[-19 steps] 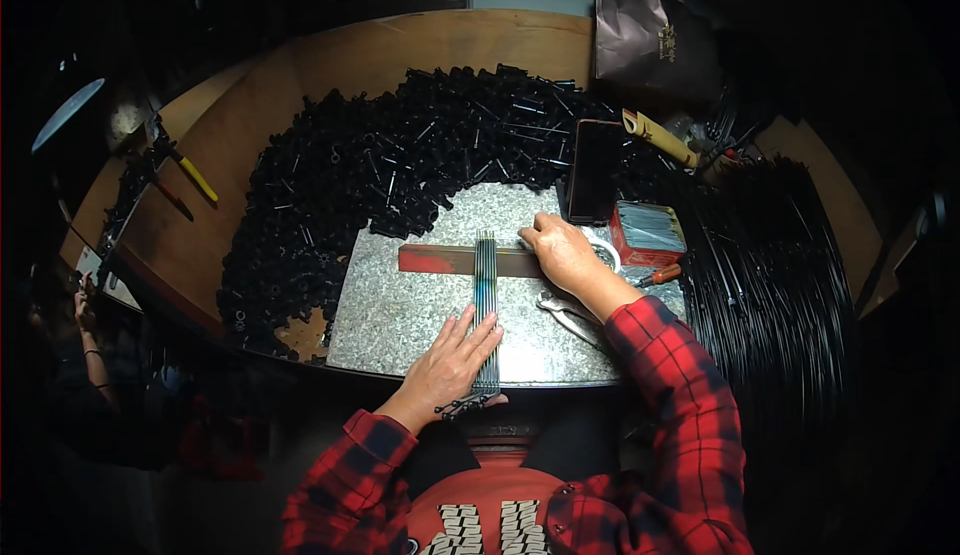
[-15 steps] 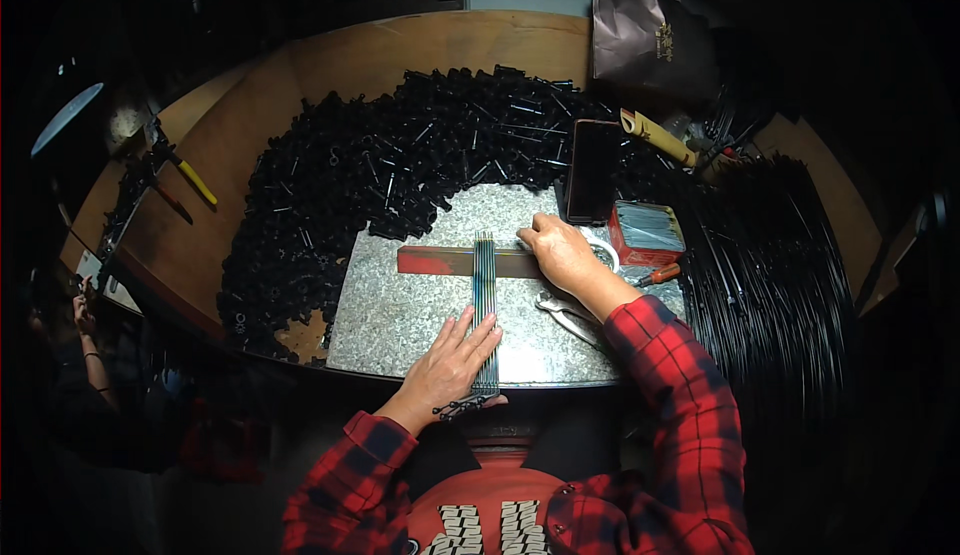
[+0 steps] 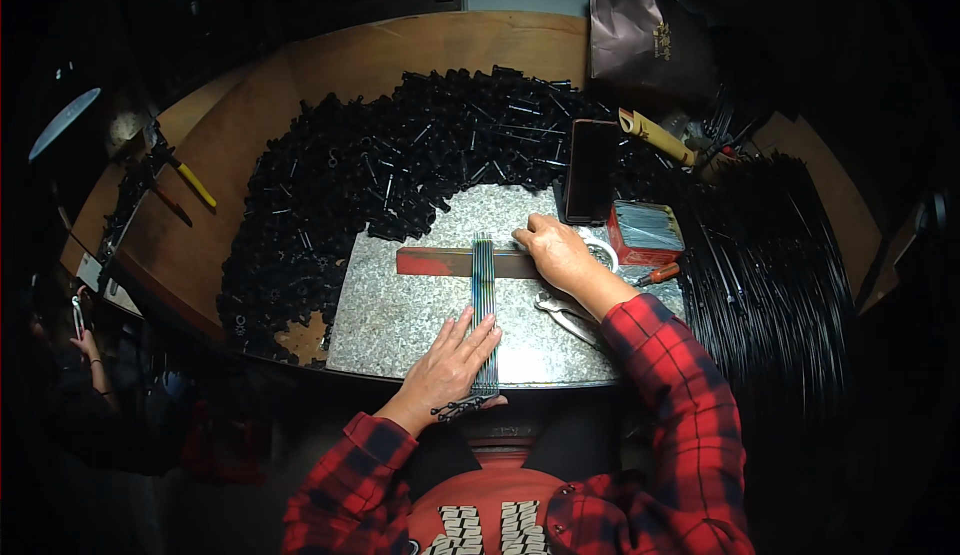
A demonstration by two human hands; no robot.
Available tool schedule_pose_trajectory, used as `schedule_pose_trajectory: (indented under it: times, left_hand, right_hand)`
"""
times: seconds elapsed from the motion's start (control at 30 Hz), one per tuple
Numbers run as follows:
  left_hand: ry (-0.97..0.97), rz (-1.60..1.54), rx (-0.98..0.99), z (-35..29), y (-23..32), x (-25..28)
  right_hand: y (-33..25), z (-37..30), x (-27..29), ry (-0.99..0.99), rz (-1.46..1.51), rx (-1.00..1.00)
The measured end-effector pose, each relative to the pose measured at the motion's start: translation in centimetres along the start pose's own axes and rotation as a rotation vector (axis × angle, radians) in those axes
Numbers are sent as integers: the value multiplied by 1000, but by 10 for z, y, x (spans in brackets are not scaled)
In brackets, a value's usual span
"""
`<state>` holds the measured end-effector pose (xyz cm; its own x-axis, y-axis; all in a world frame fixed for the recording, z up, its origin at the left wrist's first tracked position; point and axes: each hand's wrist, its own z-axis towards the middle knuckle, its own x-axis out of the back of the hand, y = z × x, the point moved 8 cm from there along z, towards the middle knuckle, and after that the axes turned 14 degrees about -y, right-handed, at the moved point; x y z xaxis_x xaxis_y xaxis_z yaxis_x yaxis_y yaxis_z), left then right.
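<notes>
My left hand lies with its fingers stretched out flat over a row of thin metal rods. The rods lie side by side, their far ends across a long red-and-brown bar. Small black end pieces stick out beyond the near edge of the stone slab, by my left thumb. Over the bar's right end, my right hand has its fingers curled closed. Whatever they hold is hidden. A white ring shows beside that hand, and metal pliers lie under my right wrist.
A large heap of black parts surrounds the slab's far and left sides. To the right stand a phone, a red box of thin pieces and an orange-handled screwdriver. Long black rods hang beyond. Far left, another person's hand holds a tool.
My right hand has shifted very slightly to the left. My left hand and the rods look unmoved. At far left, the other person's hand has moved, and a pale tool now shows in it.
</notes>
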<state>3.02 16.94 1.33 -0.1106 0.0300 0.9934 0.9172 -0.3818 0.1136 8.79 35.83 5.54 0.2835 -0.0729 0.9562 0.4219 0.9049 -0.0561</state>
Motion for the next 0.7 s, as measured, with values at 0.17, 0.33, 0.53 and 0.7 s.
schedule_pose_trajectory:
  times: [0.17, 0.33, 0.53, 0.7]
  left_hand:
    - [21, -72, -4, 0, 6, 12]
    - [45, -10, -4, -1, 3, 8]
    - [58, -3, -12, -2, 3, 6]
    - [58, -75, -26, -1, 6, 14]
  right_hand:
    - [0, 4, -4, -51, -20, -8]
    - [1, 8, -7, -73, -61, -20]
    - [-4, 11, 2, -16, -66, 28]
    - [-1, 10, -1, 6, -39, 37]
